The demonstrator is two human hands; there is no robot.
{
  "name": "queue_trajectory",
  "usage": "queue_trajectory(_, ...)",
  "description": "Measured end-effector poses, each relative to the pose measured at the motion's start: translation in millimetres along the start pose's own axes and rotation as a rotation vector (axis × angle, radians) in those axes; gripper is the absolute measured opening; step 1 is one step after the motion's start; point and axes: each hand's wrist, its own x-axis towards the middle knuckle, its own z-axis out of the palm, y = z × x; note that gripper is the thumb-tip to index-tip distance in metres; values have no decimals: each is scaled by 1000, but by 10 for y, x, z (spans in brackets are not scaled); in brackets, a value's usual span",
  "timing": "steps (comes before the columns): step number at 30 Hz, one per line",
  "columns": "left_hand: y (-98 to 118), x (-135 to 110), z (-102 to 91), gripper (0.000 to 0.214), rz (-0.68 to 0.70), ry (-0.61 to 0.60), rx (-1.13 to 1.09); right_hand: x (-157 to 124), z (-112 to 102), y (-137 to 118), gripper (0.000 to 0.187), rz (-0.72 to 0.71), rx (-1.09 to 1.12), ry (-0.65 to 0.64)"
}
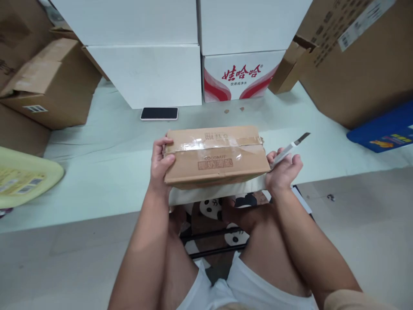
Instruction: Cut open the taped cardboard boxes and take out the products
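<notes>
A brown cardboard box (216, 157) with clear tape along its top seam is at the table's front edge. COCONUT and Chinese characters are printed on it. My left hand (159, 165) grips the box's left end, thumb on the top and fingers round the far side. At the box's right end is my right hand (284, 170), palm turned up, with a white-handled utility knife (287, 153) in it. The knife's blade is out and points away to the upper right. Some right fingers are hidden behind the box's corner, so I cannot tell how firmly they press on it.
A phone (159, 113) lies behind the box. White cartons (148, 75) are stacked at the back. Brown boxes (61, 86) and a yellow bottle (27, 176) stand left; a large brown carton (364, 64) and a blue container (383, 131) stand right.
</notes>
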Motion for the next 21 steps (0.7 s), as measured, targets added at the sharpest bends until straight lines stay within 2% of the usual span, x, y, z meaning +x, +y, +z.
queue_trajectory(2, -47, 0, 56, 47, -20, -37, -27, 25, 5, -35, 37, -13, 77, 65)
queue_trajectory(5, -72, -17, 102, 46, -13, -58, -29, 2, 15, -116, 33, -79, 0, 134)
queue_trajectory(8, -50, -53, 135, 45, -8, -40, -4, -79, -1, -294, 32, -271, -51, 121)
queue_trajectory(11, -23, -87, 167, 44, -25, -5, 30, -165, 4, -631, 22, -538, 10, -5)
queue_trajectory(13, -21, -94, 176, 44, -25, -2, 51, -203, 72, -906, 37, -695, 58, -177)
queue_trajectory(14, -26, -91, 176, 43, -21, -8, 60, -216, 132, -1033, 44, -722, 72, -279)
queue_trajectory(15, -34, -86, 172, 43, -16, -13, 66, -229, 205, -1141, 47, -714, 81, -384)
queue_trajectory(17, -55, -71, 158, 44, -7, -12, 74, -261, 374, -1266, 44, -605, 70, -549)
queue_trajectory(19, -76, -61, 142, 46, 2, -1, 81, -314, 538, -1250, 44, -479, 54, -598)
queue_trajectory(21, -89, -66, 128, 47, 7, 1, 94, -392, 674, -1126, 44, -403, 35, -549)
